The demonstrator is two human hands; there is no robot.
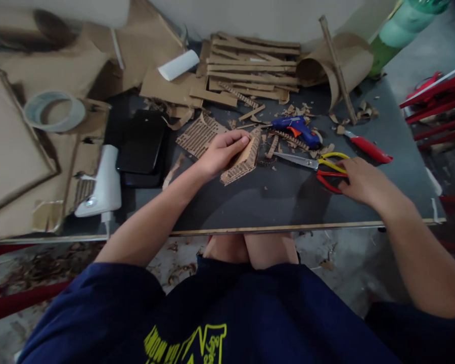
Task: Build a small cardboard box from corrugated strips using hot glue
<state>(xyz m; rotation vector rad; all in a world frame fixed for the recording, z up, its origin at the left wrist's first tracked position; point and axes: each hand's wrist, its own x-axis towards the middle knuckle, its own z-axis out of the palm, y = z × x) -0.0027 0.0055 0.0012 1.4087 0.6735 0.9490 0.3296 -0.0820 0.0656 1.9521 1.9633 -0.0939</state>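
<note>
My left hand [222,151] lies curled over a piece of corrugated cardboard [246,162] on the dark table [273,202], its fingers pressing the piece down. My right hand [360,179] rests on the red and yellow handles of a pair of scissors [318,164], whose blades point left toward the cardboard piece. A blue glue gun [298,127] lies just beyond the scissors among cardboard scraps. A second ribbed cardboard piece [199,135] lies to the left of my left hand.
A red-handled knife [366,146] lies at the right. Cardboard strips [250,68] are stacked at the back, beside a curled cardboard roll [341,65]. A tape roll [53,110], a white device [104,187], a black case [142,144] and flat cardboard sheets fill the left. Red chairs [440,101] stand right.
</note>
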